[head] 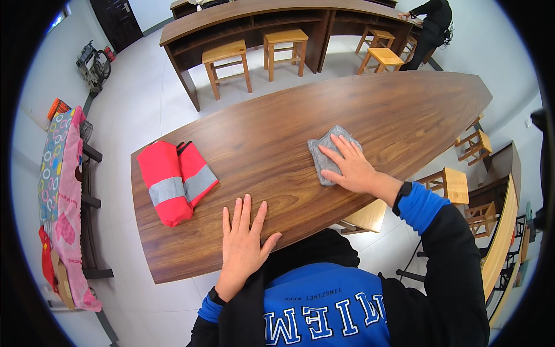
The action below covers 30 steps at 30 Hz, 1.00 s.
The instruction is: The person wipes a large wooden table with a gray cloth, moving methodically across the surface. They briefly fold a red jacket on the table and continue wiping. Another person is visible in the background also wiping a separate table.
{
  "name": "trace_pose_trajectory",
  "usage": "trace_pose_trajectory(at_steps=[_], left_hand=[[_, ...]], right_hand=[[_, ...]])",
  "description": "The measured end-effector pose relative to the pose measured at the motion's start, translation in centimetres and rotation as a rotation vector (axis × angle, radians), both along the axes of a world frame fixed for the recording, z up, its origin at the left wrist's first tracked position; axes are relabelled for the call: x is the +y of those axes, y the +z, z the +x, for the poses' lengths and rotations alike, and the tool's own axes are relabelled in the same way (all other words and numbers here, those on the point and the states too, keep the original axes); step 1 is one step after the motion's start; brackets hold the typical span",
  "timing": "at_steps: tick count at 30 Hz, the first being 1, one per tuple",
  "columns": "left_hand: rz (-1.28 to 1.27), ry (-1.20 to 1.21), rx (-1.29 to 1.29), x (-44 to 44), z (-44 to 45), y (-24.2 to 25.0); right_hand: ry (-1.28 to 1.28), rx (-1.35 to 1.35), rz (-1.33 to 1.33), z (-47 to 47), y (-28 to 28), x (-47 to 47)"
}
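Observation:
My right hand (352, 167) lies flat, fingers spread, on a folded grey cloth (320, 149) near the middle of a brown wood-grain table (269, 139). The cloth sticks out beyond the fingertips and at the left; the palm hides the rest. With nothing in it, my left hand (245, 238) rests palm down at the near edge, its fingers apart on the tabletop. Left of that hand is a folded red fabric bundle (162, 162) with grey bands and a black edge. The bundle and the left hand do not touch.
Wooden stools (225, 56) stand under a long brown desk (299, 17) beyond the table. At the far right another person (429, 30) leans at that desk. A stool (368, 214) sits close by the near edge. Leftward are a cloth-covered table (60, 173) and a wheelchair (95, 65).

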<state>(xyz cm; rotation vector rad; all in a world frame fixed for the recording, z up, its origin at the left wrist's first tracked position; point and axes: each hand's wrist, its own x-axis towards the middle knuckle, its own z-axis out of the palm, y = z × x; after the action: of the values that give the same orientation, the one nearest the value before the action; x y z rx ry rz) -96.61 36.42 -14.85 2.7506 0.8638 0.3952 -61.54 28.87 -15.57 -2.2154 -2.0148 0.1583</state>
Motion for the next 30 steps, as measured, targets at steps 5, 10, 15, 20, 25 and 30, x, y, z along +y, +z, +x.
trace_pose_trajectory(at_steps=[5, 10, 15, 20, 25, 30], left_hand=[[-0.024, -0.003, 0.002, 0.0, -0.1, -0.1], [-0.063, -0.004, 0.020, 0.0, -0.2, 0.0], [-0.052, -0.001, 0.056, 0.0, -0.3, 0.3], [-0.082, -0.014, 0.036, 0.1, -0.2, 0.2], [-0.122, -0.029, -0.019, 0.4, -0.2, 0.3], [-0.171, -0.017, -0.105, 1.1, -2.1, -0.4]], right_hand=[[0.262, -0.003, -0.083, -6.7, -0.3, -0.4], [0.505, 0.089, -0.209, -8.2, 1.8, 1.0], [0.316, -0.027, -0.234, -3.2, 0.7, 9.2], [-0.067, 0.071, -0.320, 1.5, 1.2, 17.2], [0.008, 0.023, -0.245, 0.0, 0.3, 15.1], [0.611, 0.050, -0.198, -8.2, 2.3, 4.8]])
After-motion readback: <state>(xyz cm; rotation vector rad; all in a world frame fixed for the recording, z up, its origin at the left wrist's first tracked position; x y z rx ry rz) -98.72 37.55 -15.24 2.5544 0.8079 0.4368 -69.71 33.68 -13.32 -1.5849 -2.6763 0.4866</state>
